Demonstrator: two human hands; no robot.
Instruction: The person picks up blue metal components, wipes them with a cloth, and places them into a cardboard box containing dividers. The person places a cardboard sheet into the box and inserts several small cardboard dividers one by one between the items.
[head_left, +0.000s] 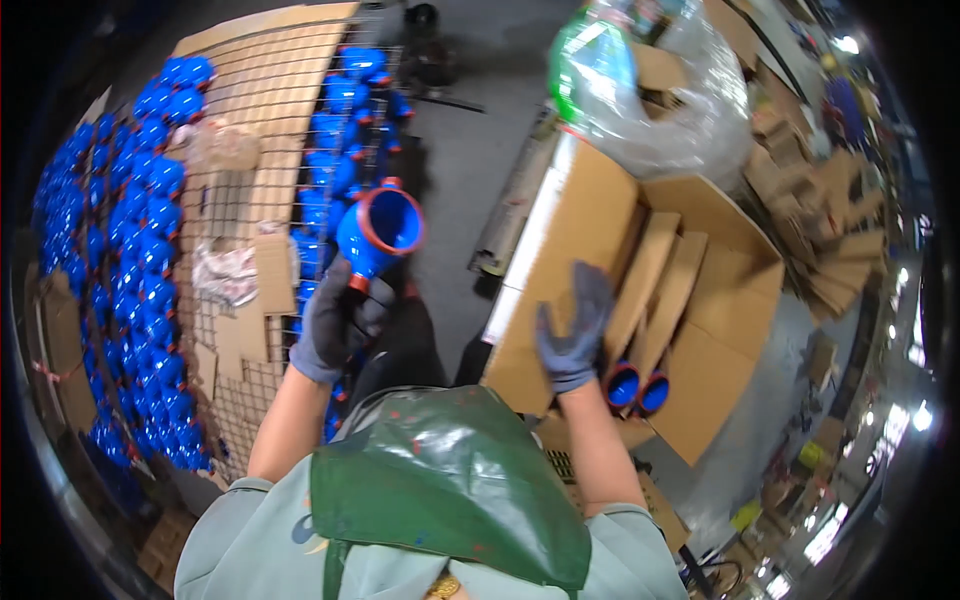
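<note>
My left hand [335, 325], in a grey and black work glove, grips the narrow lower end of a glossy blue funnel-shaped fitting [350, 235]. The fitting's wide round mouth has an orange-red rim and faces up and to the right. My right hand [577, 335], gloved in grey, has its fingers apart and holds nothing. It is over the near-left flap of an open cardboard box [590, 205]; whether it touches the flap I cannot tell. At the box's near end lie two blue fittings [622, 385] with red rims, beside upright cardboard dividers [645, 275].
Left of me, a wire mesh rack [235, 85] carries rows of blue fittings [150, 290] and flat cardboard sheets [275, 270]. Beyond the box lies a clear plastic bag [690, 110]. Cardboard scraps [830, 230] are heaped at the far right on the grey floor [450, 150].
</note>
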